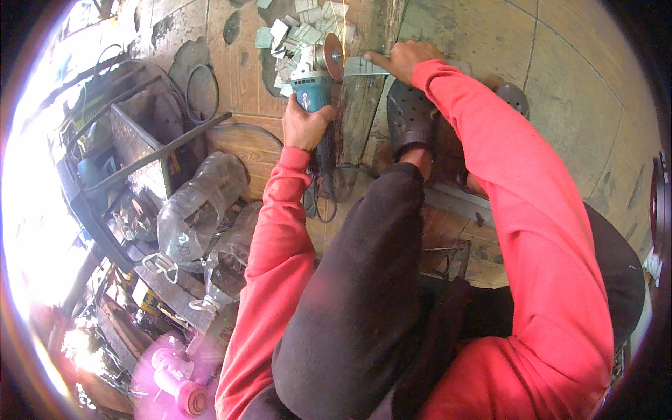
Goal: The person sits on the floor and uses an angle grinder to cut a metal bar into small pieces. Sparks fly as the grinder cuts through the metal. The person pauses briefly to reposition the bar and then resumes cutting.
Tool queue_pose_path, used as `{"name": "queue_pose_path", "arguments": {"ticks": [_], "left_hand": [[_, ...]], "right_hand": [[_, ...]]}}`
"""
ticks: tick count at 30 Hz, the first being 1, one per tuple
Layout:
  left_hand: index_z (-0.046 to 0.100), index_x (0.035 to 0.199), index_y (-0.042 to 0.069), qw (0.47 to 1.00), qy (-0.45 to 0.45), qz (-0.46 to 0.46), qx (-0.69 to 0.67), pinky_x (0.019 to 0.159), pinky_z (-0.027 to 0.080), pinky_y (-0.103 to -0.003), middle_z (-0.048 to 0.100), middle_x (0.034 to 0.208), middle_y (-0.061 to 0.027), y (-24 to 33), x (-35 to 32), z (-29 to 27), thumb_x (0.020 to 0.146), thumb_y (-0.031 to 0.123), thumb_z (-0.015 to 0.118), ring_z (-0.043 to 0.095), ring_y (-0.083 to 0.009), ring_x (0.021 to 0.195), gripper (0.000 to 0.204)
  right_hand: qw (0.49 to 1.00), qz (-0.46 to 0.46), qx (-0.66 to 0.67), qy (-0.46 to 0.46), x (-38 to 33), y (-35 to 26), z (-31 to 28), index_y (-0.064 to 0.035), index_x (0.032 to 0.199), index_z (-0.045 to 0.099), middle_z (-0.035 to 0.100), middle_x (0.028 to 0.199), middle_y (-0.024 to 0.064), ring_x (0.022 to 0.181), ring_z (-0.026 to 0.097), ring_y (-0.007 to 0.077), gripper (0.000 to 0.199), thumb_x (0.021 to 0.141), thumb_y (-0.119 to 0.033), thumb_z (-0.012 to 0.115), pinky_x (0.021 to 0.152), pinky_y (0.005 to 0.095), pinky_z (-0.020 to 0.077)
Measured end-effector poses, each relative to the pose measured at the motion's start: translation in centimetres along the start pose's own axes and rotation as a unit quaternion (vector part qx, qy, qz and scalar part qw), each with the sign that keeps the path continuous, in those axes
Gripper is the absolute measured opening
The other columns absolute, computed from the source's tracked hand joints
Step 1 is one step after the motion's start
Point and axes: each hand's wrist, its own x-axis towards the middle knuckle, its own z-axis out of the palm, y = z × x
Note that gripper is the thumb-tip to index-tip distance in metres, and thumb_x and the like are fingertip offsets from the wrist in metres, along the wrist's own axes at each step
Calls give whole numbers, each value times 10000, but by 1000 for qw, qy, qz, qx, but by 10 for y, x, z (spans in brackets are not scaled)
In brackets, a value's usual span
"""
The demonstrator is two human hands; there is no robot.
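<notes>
My left hand (pixel 306 124) is wrapped round the teal body of an angle grinder (pixel 313 92), which has a silver head. Its reddish-brown disc (pixel 334 56) stands upright at the end of a flat, pale metal strip (pixel 365 67). Thin orange streaks like sparks rise past the disc. My right hand (pixel 413 59) holds the strip down, with a finger stretched along it. Under the strip runs a worn wooden board (pixel 364 112). A dark clog (pixel 410 119) on my foot rests right beside the strip. Several small cut metal pieces (pixel 305 33) lie heaped beyond the grinder.
A black metal frame (pixel 150 157) and clear plastic bottles (pixel 203 203) crowd the left side. A pink fan (pixel 175 381) stands at the lower left. The grinder's cable (pixel 329 203) hangs near my left forearm. Wood-patterned tiles (pixel 245 84) cover part of the floor.
</notes>
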Motion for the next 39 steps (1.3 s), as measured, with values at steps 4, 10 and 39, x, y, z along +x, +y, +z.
{"name": "queue_pose_path", "arguments": {"ticks": [4,10,39], "left_hand": [[561,1128,-102,1000,-7,-7,0,876,495,-440,666,1020,-299,-1,1,0,621,317,783,652,-420,988,694],[556,1133,-107,1000,-8,-3,23,887,494,-433,665,1033,-295,-2,-1,-2,622,320,781,648,-414,1002,702],[566,1136,-58,1000,-3,11,-29,862,499,-436,677,1003,-263,-8,-11,-1,622,296,773,655,-407,962,657]], "right_hand": [[999,19,-11,-35,2,0,-1,-44,920,755,705,970,228,954,674,399,869,868,-799,326,888,491,503],[1000,4,-6,-6,2,2,3,-32,806,750,710,858,222,841,693,390,906,856,-818,302,819,493,524],[1000,8,-4,-11,3,4,3,-24,853,748,709,893,228,888,683,403,908,856,-818,307,834,499,518]]}}
